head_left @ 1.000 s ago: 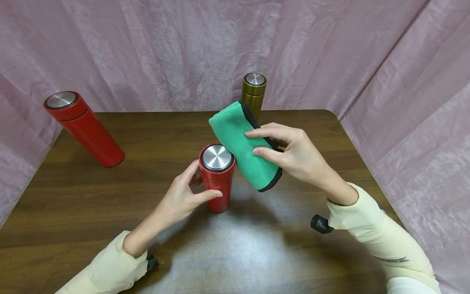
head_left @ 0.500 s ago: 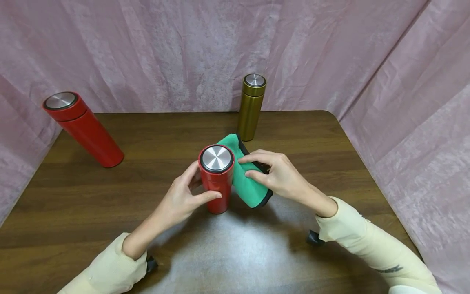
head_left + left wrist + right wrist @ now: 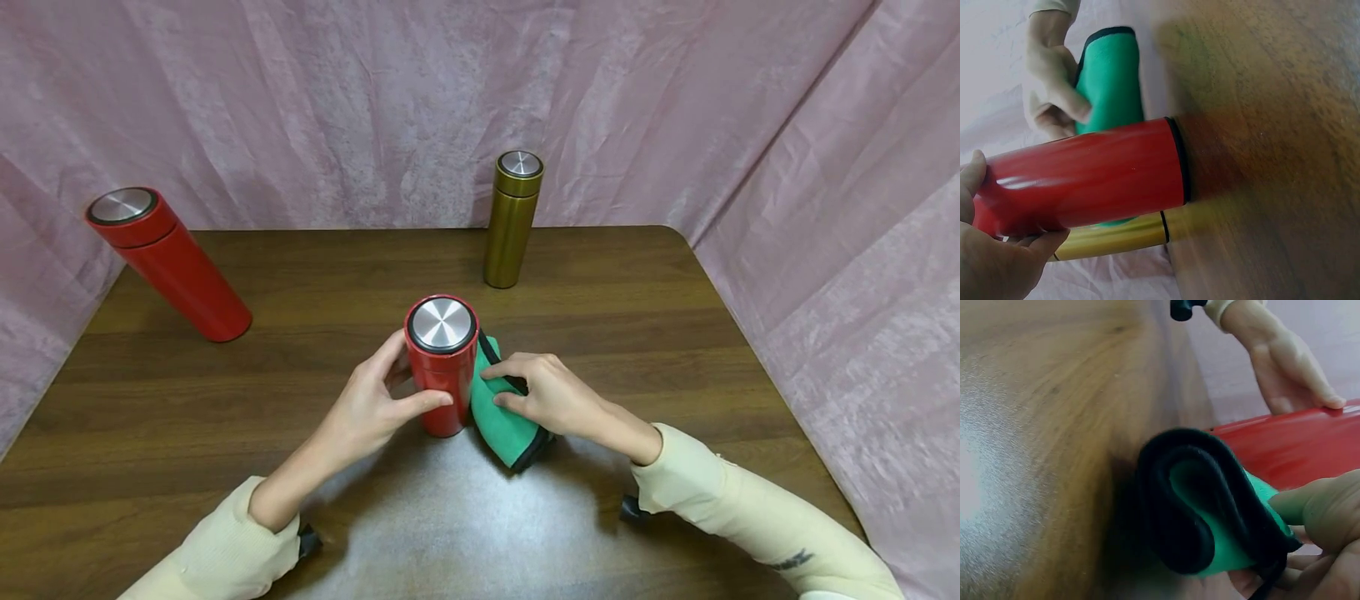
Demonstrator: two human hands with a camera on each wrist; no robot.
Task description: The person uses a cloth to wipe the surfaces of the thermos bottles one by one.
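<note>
A red thermos bottle with a shiny steel lid stands upright at the middle of the table. My left hand grips its left side, thumb across the front, the other fingers mostly hidden behind it. Against its right side lies a folded green cloth with black edging. My right hand pinches this cloth low beside the bottle, thumb and fingers on its upper face. In the right wrist view the rolled black-edged end of the cloth shows its layers close over the tabletop. The left wrist view has the red thermos crossing in front of the cloth.
Another red thermos stands at the back left of the wooden table. A slimmer gold thermos stands near the back edge, behind the cloth. Pink curtains hang behind and to the right.
My right hand has brought the green cloth down along the bottle's right side and toward me, uncovering the gold thermos. My left hand and the red thermos have stayed in place.
</note>
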